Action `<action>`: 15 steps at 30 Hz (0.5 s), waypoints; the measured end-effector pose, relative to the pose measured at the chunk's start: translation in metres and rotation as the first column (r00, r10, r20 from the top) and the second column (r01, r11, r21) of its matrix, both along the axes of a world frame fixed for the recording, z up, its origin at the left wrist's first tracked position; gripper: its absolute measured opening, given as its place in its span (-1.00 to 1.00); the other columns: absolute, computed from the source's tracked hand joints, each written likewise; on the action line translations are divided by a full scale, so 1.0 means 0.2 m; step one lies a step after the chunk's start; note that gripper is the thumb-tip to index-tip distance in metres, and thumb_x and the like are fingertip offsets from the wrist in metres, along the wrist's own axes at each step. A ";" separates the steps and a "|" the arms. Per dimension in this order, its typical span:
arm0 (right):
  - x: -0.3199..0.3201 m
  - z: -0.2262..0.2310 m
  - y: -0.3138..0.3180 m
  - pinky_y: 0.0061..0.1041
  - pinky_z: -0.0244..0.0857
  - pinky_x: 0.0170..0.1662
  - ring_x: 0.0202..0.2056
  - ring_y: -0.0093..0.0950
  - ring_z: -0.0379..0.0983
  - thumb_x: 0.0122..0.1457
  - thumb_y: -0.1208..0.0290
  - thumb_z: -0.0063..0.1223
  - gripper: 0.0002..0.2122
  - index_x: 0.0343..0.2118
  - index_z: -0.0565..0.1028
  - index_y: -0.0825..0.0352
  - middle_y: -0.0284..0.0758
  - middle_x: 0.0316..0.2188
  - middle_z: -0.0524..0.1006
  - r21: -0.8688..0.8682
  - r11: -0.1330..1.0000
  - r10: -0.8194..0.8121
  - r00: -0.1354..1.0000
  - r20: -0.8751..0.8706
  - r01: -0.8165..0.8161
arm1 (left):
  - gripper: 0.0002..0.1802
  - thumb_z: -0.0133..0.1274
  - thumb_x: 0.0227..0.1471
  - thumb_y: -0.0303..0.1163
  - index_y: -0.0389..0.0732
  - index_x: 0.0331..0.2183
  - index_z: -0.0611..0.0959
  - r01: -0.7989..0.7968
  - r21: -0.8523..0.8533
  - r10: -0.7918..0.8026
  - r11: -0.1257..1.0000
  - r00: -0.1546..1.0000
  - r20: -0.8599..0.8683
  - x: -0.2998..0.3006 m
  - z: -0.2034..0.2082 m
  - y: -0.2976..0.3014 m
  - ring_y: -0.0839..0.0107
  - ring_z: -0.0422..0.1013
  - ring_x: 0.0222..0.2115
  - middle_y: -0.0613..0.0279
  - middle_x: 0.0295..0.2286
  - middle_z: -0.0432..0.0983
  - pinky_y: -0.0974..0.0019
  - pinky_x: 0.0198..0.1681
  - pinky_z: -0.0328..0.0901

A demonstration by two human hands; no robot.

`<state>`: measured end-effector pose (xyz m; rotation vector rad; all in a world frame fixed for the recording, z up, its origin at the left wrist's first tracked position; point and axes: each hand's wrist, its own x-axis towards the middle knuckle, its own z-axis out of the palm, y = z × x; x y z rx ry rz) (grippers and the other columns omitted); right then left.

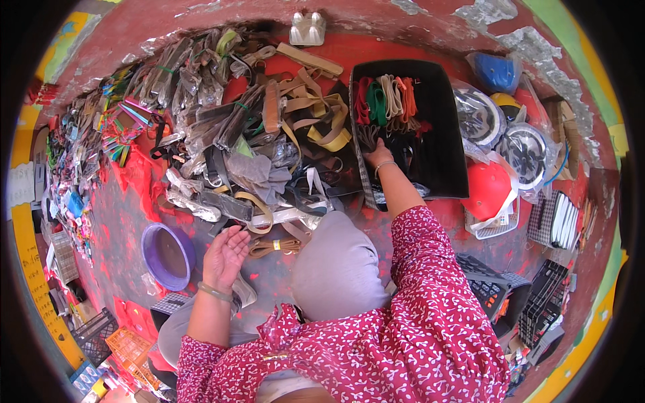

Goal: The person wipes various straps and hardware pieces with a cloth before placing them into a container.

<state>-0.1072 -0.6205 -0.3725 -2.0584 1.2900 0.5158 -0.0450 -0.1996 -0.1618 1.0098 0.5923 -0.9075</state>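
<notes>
My right hand (380, 156) reaches inside a black box (440, 127), close to its left wall. Its fingers close on a grey-brown bundle of cord or elastic (367, 136); the fingertips are partly hidden. Beyond it in the box lie folded bundles: a red one (363, 99), a green one (376, 103), a cream one (391, 96) and an orange one (406, 97). My left hand (226, 254) hovers palm up with loosely curled fingers and nothing in it. A folded brown bundle with a pale band (275, 248) lies just right of that hand.
Heaped straps and plastic-wrapped goods (222, 127) cover the floor left of the box. A purple basin (168, 256) stands left of my left hand. Right of the box are a red cap (488, 188), wrapped round items (523, 156) and a white basket (492, 227).
</notes>
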 end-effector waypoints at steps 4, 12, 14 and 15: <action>-0.02 -0.11 0.03 -0.36 0.22 -0.03 -0.03 -0.17 0.26 -0.04 0.39 -0.01 -0.49 0.03 0.18 0.21 -0.06 -0.08 0.33 -0.084 0.996 0.027 1.000 0.008 -0.026 | -0.71 -0.12 0.03 -0.29 -0.28 -0.25 0.46 0.013 0.008 -0.013 1.000 1.000 -0.007 0.00 -0.02 0.00 0.30 0.39 -0.28 0.11 -0.36 0.47 0.33 -0.21 0.28; 0.02 -0.12 0.02 -0.35 0.19 -0.01 -0.04 -0.19 0.27 -0.06 0.34 0.02 -0.51 0.00 0.24 0.23 -0.08 -0.05 0.31 -0.061 0.963 0.260 0.965 -0.047 -0.262 | -0.69 -0.16 0.06 -0.27 -0.30 -0.25 0.47 0.014 -0.005 -0.014 1.000 1.000 -0.004 0.00 -0.04 0.05 0.31 0.41 -0.28 0.11 -0.35 0.49 0.34 -0.23 0.32; 0.02 -0.07 -0.03 -0.36 0.17 0.02 -0.02 -0.21 0.26 -0.09 0.29 0.05 -0.43 0.05 0.20 0.22 -0.07 -0.05 0.32 0.055 0.960 0.277 0.960 -0.042 -0.275 | -0.69 -0.16 0.06 -0.27 -0.30 -0.25 0.47 0.022 -0.015 -0.022 1.000 1.000 0.008 0.01 -0.05 0.05 0.32 0.41 -0.28 0.11 -0.35 0.49 0.34 -0.23 0.32; 0.04 0.03 -0.03 -0.37 0.15 0.03 -0.02 -0.23 0.26 -0.11 0.27 0.06 -0.39 0.08 0.16 0.22 -0.07 -0.06 0.33 0.106 0.942 0.321 0.947 -0.022 -0.317 | -0.69 -0.17 0.06 -0.27 -0.30 -0.25 0.47 0.007 -0.016 -0.007 1.000 1.000 0.016 0.00 -0.05 0.07 0.32 0.41 -0.28 0.11 -0.34 0.49 0.34 -0.23 0.32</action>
